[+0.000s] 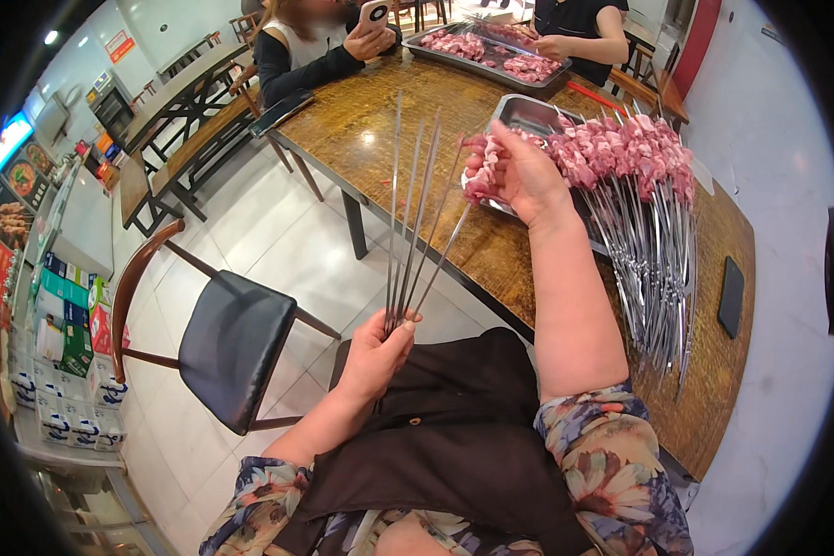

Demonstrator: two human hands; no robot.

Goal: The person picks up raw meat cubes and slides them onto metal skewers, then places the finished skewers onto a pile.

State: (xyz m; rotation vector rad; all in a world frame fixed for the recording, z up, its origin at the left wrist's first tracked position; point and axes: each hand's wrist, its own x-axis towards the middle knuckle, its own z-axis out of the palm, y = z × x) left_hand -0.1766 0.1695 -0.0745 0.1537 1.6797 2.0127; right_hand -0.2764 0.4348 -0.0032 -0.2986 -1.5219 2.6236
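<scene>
My left hand [377, 357] is closed around the lower ends of several bare metal skewers [406, 222], which fan out upward. One skewer slants right toward the raw pink meat pieces [477, 178] in my right hand [531, 176]. My right fingers are curled around that meat, beside a metal tray [526, 104]. I cannot tell exactly how far the skewer tip runs into the meat. Just right of this hand, a big pile of meat skewers [625, 157] lies across the tray, its metal handles [653, 278] pointing toward me.
A wooden table [361, 120] carries a second tray [491, 67] of meat at the far side, where another person's hand [551, 46] works. A person at the far left holds a phone [373, 17]. A dark phone [731, 296] lies right. A black chair [236, 338] stands left.
</scene>
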